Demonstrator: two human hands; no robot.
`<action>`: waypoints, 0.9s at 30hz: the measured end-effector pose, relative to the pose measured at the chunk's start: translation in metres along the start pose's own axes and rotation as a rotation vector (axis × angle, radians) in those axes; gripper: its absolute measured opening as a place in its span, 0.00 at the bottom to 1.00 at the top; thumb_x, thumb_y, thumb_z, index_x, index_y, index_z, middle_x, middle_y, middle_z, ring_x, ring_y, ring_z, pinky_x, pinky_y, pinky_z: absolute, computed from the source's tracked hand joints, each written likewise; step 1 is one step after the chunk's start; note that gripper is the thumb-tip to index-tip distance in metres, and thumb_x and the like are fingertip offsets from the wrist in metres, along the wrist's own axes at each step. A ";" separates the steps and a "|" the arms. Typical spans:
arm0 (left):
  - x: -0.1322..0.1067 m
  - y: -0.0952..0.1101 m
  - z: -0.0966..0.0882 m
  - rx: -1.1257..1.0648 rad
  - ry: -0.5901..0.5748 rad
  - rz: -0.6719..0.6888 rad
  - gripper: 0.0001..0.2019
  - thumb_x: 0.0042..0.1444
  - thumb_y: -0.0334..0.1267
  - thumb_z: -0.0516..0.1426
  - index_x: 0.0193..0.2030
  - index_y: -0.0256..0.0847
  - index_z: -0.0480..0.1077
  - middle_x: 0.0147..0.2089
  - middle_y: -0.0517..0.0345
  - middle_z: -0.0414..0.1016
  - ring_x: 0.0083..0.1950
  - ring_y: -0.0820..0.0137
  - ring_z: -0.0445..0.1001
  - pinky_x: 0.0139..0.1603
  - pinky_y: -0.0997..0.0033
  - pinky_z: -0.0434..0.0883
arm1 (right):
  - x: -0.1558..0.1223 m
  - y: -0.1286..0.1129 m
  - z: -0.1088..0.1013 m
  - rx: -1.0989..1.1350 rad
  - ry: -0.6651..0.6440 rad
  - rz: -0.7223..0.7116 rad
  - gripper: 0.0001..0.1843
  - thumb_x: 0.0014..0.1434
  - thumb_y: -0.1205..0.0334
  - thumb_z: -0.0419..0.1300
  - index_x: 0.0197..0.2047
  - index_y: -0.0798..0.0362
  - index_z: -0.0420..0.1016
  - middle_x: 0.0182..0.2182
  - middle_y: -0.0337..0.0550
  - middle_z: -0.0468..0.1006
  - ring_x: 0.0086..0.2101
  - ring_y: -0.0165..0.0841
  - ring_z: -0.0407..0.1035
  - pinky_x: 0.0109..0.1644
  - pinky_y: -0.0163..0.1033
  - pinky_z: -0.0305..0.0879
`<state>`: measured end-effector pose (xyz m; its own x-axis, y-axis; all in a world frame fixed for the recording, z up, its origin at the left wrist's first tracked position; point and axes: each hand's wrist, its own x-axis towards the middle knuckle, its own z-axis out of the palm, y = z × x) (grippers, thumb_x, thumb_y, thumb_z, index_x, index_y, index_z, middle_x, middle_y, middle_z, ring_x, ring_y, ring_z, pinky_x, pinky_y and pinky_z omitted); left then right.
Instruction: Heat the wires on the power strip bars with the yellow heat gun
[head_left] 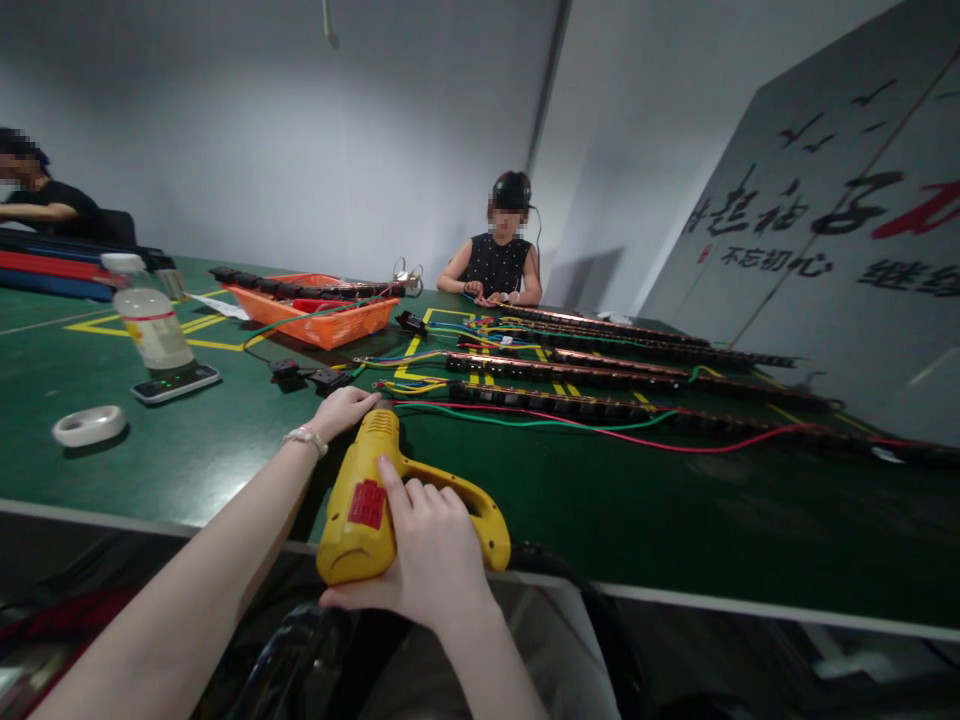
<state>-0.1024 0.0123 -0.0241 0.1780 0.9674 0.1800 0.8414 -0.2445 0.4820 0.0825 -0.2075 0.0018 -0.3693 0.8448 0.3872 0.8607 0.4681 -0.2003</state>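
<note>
1. One yellow heat gun (375, 495) at near edge of green surface (637, 500), nozzle pointing away.
2. Right hand (429, 555) clamped round its handle.
3. Left hand (343, 410) beside nozzle, fingers curled on surface; grip contents hidden, cannot tell.
4. Four long black strips (600, 385) with coloured wires beyond.
5. One orange tray (315, 310), one bottle (150, 320), one tape roll (88, 425) at left.
6. Two other people seated far side.

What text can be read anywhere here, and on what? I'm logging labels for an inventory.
"不忘初心" in small black characters on the tilted grey wall board.
Large black and red brush calligraphy on that board: cut off, not readable.
Red label on the yellow plastic heat gun: print too small.
Label on the clear plastic bottle: blurred.
</note>
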 end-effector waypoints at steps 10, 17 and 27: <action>-0.006 0.008 -0.004 -0.025 -0.008 0.004 0.27 0.53 0.59 0.44 0.19 0.41 0.69 0.18 0.58 0.67 0.23 0.70 0.64 0.27 0.71 0.55 | -0.024 0.047 -0.026 -0.019 0.010 0.132 0.65 0.32 0.23 0.58 0.66 0.54 0.48 0.44 0.48 0.73 0.42 0.43 0.68 0.49 0.48 0.61; -0.005 0.007 -0.004 -0.024 -0.025 -0.020 0.27 0.52 0.60 0.44 0.19 0.41 0.68 0.17 0.58 0.66 0.22 0.70 0.64 0.27 0.71 0.55 | -0.041 0.075 -0.042 -0.056 0.025 0.174 0.62 0.34 0.30 0.63 0.66 0.54 0.48 0.46 0.50 0.73 0.44 0.43 0.69 0.49 0.47 0.61; -0.005 0.007 -0.004 -0.036 -0.017 -0.029 0.25 0.50 0.59 0.46 0.22 0.40 0.71 0.21 0.57 0.70 0.26 0.67 0.67 0.28 0.71 0.57 | -0.058 0.090 -0.047 -0.117 0.073 0.232 0.60 0.36 0.36 0.66 0.66 0.53 0.47 0.45 0.49 0.74 0.45 0.45 0.68 0.50 0.49 0.62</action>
<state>-0.0991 0.0059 -0.0184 0.1624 0.9751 0.1513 0.8277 -0.2181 0.5171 0.1977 -0.2270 0.0035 -0.1349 0.9028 0.4083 0.9556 0.2274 -0.1871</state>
